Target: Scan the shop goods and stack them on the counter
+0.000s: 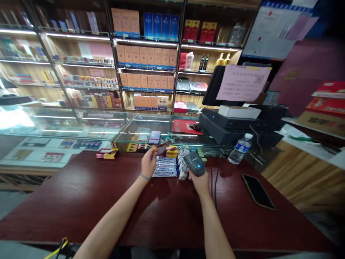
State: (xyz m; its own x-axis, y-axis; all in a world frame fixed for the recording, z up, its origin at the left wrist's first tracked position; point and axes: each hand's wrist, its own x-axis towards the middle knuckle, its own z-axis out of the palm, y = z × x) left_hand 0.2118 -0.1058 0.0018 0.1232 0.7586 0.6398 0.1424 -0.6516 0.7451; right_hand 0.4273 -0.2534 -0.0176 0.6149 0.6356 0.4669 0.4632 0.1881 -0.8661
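Observation:
My left hand (149, 162) is raised over the dark red counter (81, 201), fingers pinched on a small red packet (161, 148). My right hand (199, 181) grips a dark grey barcode scanner (196, 163) with a blue light; its head is turned toward the packet. Between and just beyond the hands lie blue-and-white packs (165, 167) and a heap of small wrapped goods (183, 158). The scanner's black cable (215, 187) runs back along the counter toward me.
A black phone (258, 191) lies on the counter at right, a water bottle (240, 148) behind it. A register with a pink notice (242, 83) stands at back right. A glass display case (151, 130) borders the counter's far edge; stocked shelves (147, 57) fill the wall. A small stack of packets (107, 153) sits at far left.

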